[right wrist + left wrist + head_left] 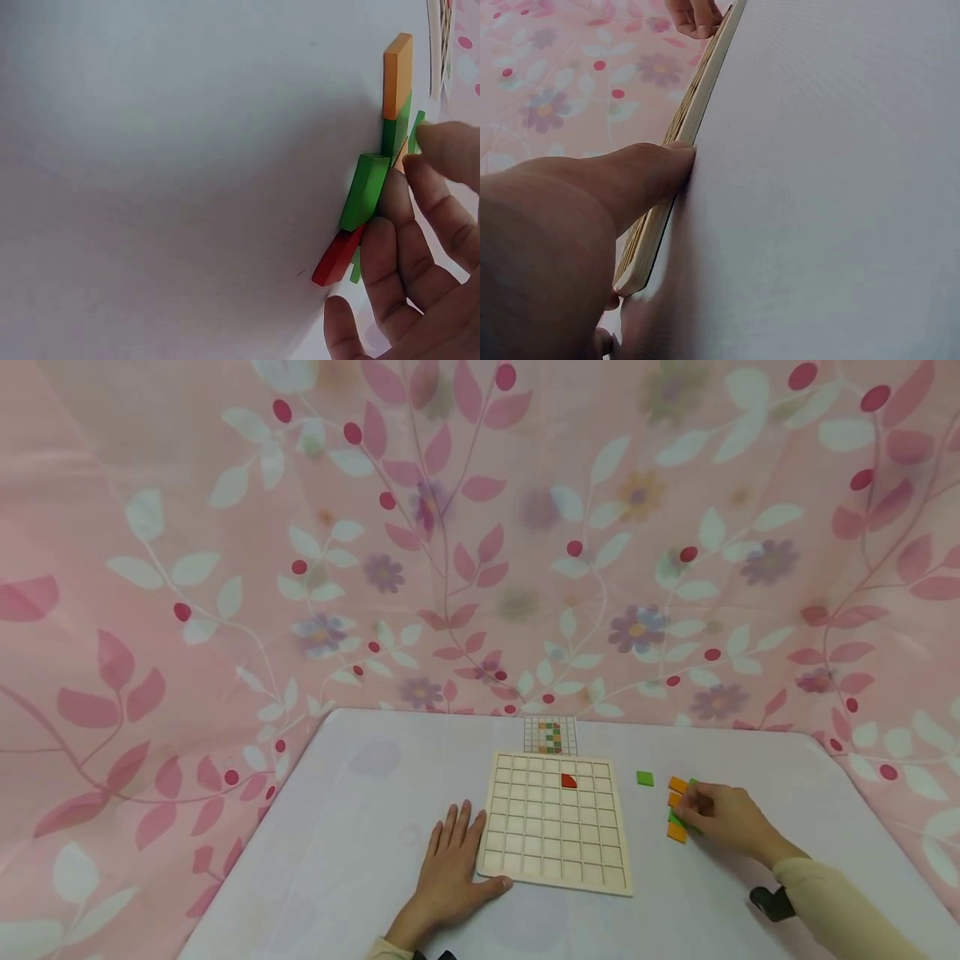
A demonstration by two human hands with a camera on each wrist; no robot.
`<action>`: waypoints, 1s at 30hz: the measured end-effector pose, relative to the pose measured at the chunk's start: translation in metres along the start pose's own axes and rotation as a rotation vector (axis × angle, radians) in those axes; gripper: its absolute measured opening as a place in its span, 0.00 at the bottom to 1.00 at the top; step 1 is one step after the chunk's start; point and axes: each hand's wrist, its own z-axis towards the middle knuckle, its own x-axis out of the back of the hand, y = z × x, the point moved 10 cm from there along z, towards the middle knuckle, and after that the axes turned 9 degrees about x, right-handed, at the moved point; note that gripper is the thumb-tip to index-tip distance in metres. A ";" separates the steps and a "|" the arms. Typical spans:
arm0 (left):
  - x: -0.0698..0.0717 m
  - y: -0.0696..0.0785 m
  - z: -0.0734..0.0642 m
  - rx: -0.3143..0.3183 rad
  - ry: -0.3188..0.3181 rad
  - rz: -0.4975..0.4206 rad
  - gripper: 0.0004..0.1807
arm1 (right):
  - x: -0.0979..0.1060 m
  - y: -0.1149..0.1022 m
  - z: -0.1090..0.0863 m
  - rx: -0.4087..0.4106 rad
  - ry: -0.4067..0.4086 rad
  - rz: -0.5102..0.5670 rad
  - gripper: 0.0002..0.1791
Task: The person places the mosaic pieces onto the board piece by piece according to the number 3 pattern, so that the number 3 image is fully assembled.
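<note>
My left hand (pixel 450 881) lies with fingers stretched along the left side of a pale wooden grid board (pixel 513 864). In the left wrist view its thumb presses the board's front edge (pixel 655 236). One red quarter-round tile (pixel 568 782) sits in an upper cell. Right of the board, my right hand (pixel 723 818) reaches over a cluster of tiles, thumb and index tips close together at an orange tile (pixel 400 155); I cannot tell whether they pinch it. Near its fingers lie a green tile (pixel 366 192), a red tile (pixel 337 257) and another orange tile (pixel 398 75).
Behind the board lies a small pattern card (pixel 551 737) with coloured squares. A single green tile (pixel 645 778) rests between board and cluster. The white-covered table (pixel 360 810) ends at a pink floral cloth (pixel 465 568) at the back.
</note>
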 end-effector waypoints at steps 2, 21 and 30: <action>-0.001 -0.001 0.000 0.007 -0.005 0.007 0.59 | -0.001 -0.001 -0.003 0.010 -0.011 0.017 0.11; -0.003 -0.003 0.002 0.031 -0.027 0.043 0.59 | -0.003 -0.001 -0.007 -0.014 -0.022 0.024 0.14; -0.002 -0.002 0.002 0.032 -0.026 0.038 0.59 | -0.003 0.002 -0.007 -0.023 0.000 0.024 0.13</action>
